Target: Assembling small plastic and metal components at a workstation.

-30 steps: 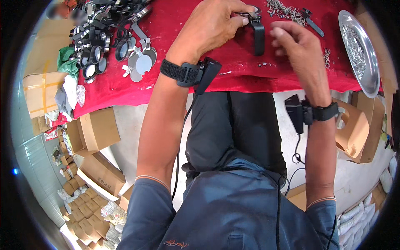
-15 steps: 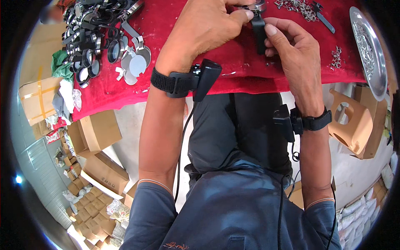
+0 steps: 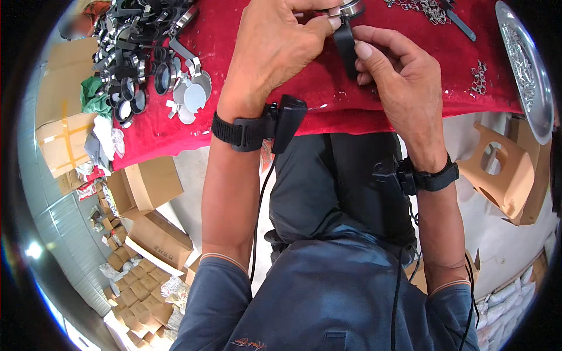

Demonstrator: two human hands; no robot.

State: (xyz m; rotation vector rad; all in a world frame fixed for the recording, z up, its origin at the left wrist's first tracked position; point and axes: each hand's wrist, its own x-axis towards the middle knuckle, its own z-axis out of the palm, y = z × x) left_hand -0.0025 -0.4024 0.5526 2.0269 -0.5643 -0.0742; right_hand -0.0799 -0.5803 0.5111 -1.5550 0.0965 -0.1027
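At the top edge of the view, a black handle [image 3: 345, 51] runs down from a round, metal-rimmed piece [image 3: 352, 9], which the frame partly cuts off. My left hand [image 3: 278, 50] pinches this piece where ring and handle meet; some of its fingertips are out of frame. My right hand [image 3: 404, 79] has its thumb and bent fingers closed on the handle's lower part. Beyond my left hand lies a heap of similar black and metal ringed pieces [image 3: 132, 52]. Flat silvery discs [image 3: 194, 97] lie at its near edge.
The red cloth [image 3: 328, 114] covers the table. Small bent wire parts [image 3: 430, 10], another cluster of them [image 3: 479, 78] and a dark flat strip [image 3: 461, 26] lie right. A metal tray [image 3: 541, 126] holds small metal parts. Cartons [image 3: 155, 181] and a tan plastic stool [image 3: 497, 172] stand below.
Both hands and the ringed piece have shifted slightly left in the view. The handle now slants more, its lower end toward the right hand. The grip looks the same.
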